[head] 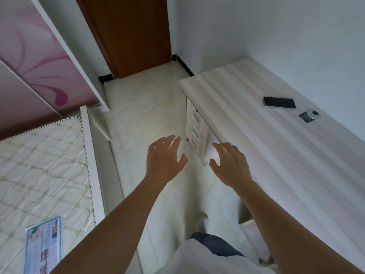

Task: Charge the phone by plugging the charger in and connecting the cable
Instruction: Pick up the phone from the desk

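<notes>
A black phone (279,102) lies flat on the pale striped desk (276,155), toward its far right side near the wall. Just past it sits a small round grey and black item (312,114) on a dark square plate set in the desktop; I cannot tell what it is. No charger or cable is visible. My left hand (165,157) hovers over the floor with fingers spread and empty. My right hand (230,162) is held out at the desk's near edge, fingers apart, holding nothing. Both hands are well short of the phone.
A drawer unit (195,131) sits under the desk's left end. A mattress (43,165) with a printed label fills the left. A pink patterned wardrobe (39,62) and a brown door (130,34) stand beyond the pale tiled floor (144,107).
</notes>
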Demonstrator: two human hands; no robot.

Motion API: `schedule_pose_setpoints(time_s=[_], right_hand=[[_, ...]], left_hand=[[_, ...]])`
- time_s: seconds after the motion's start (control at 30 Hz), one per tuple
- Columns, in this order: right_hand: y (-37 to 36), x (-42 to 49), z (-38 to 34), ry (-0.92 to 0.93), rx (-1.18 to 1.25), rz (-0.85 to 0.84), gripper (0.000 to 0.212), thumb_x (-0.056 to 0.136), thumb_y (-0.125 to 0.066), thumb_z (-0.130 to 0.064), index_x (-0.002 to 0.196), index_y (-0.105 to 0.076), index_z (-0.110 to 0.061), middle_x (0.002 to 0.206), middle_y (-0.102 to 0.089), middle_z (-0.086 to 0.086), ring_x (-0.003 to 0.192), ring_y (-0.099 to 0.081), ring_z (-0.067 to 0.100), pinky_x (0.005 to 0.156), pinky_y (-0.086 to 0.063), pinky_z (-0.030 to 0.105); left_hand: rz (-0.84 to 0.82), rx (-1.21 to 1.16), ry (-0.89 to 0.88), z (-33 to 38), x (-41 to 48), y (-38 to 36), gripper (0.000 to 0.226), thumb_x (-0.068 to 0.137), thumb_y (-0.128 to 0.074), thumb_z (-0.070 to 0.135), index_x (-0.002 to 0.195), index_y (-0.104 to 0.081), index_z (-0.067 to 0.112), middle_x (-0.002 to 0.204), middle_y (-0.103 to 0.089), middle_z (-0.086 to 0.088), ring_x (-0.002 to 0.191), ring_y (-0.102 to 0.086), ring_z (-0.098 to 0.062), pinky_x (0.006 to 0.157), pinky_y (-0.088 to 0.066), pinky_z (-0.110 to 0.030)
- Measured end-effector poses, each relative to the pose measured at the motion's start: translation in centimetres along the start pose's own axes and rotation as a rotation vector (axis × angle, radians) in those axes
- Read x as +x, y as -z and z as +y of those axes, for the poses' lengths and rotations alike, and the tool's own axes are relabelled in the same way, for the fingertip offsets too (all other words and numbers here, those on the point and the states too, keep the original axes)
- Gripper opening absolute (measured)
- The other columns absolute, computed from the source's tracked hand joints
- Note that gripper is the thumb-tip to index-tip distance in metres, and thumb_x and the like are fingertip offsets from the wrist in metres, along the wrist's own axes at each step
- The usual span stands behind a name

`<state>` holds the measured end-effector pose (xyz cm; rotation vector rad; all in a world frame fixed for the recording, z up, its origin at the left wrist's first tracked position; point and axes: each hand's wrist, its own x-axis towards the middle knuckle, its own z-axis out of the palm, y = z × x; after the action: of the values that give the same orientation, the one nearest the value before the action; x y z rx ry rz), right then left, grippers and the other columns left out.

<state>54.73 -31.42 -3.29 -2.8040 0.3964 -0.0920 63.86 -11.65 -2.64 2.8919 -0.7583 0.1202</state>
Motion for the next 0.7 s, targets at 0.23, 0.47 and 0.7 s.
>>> schedule_pose_setpoints(time_s=[0.23,0.47,0.7], right_hand=[[0.8,9.0,2.6,-0.033,0.021,0.0,0.048,0.087,-0.06,-0.034,0.132,-0.05,-0.022,0.129,-0.06,0.006,0.115,-0.057,0.029,0.097,-0.047,0.043],[0.3,16.2,4.9,-0.087,-0.006,-0.004,0.052,0.089,-0.055,-0.038,0.137,-0.046,-0.021,0.134,-0.058,0.007,0.119,-0.057,0.028,0.1,-0.046,0.044],[-0.3,25.1,7.5,-0.218,-0.016,-0.012,0.054,0.09,-0.056,-0.038,0.14,-0.045,-0.02,0.137,-0.055,0.007,0.123,-0.053,0.028,0.102,-0.044,0.044]], left_hand=[[-0.041,-0.02,-0.018,1.1,10.0,-1.7,0.057,0.089,-0.05,0.047,0.139,-0.052,0.02,0.143,-0.056,-0.003,0.128,-0.051,-0.024,0.104,-0.04,-0.043],[-0.058,-0.074,-0.074,1.7,18.9,-3.9,0.056,0.087,-0.05,0.046,0.137,-0.054,0.02,0.139,-0.059,-0.004,0.126,-0.053,-0.024,0.101,-0.043,-0.042],[-0.125,-0.1,-0.195,1.7,30.6,-6.5,0.059,0.089,-0.047,0.045,0.142,-0.049,0.02,0.144,-0.054,-0.004,0.131,-0.048,-0.023,0.104,-0.039,-0.042]])
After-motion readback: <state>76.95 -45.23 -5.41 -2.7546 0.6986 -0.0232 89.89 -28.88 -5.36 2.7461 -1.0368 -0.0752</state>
